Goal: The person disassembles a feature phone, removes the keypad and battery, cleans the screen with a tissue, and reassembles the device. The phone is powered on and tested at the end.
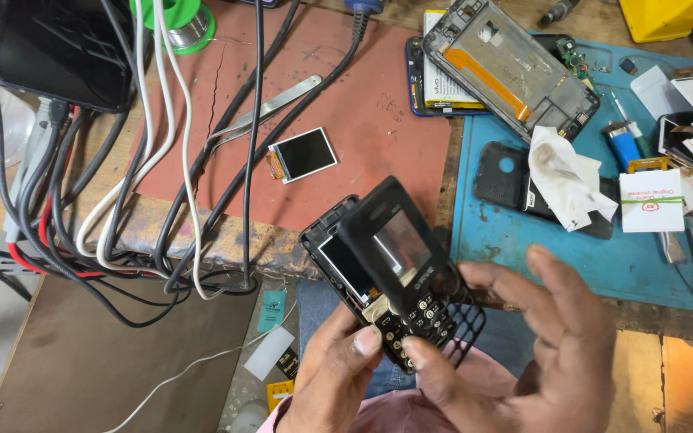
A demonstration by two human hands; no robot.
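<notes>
Two hands are working on one small black keypad phone [370,273] near the bottom middle of the view, over the person's lap and just off the near edge of the bench [523,248]. The left hand [334,377] is holding the phone body from below, its grip clamped on it with the thumb pressing beside the keys. The right hand [539,353] is closing thumb and fingers on the loose black front cover [411,256], which is lying tilted across the phone body, its clear window sitting askew over the phone's screen.

Farther out, on the reddish mat [362,120] to the far left, a small loose display module [304,154] is lying face up, with metal tweezers [274,108] just beyond it. A tangle of black, white and red cables [122,200] is trailing down the left side. To the right, on the blue mat [515,240], a crumpled white tissue [567,176] is resting on a black back cover [507,172], and an opened smartphone frame [511,68] is lying at the far edge.
</notes>
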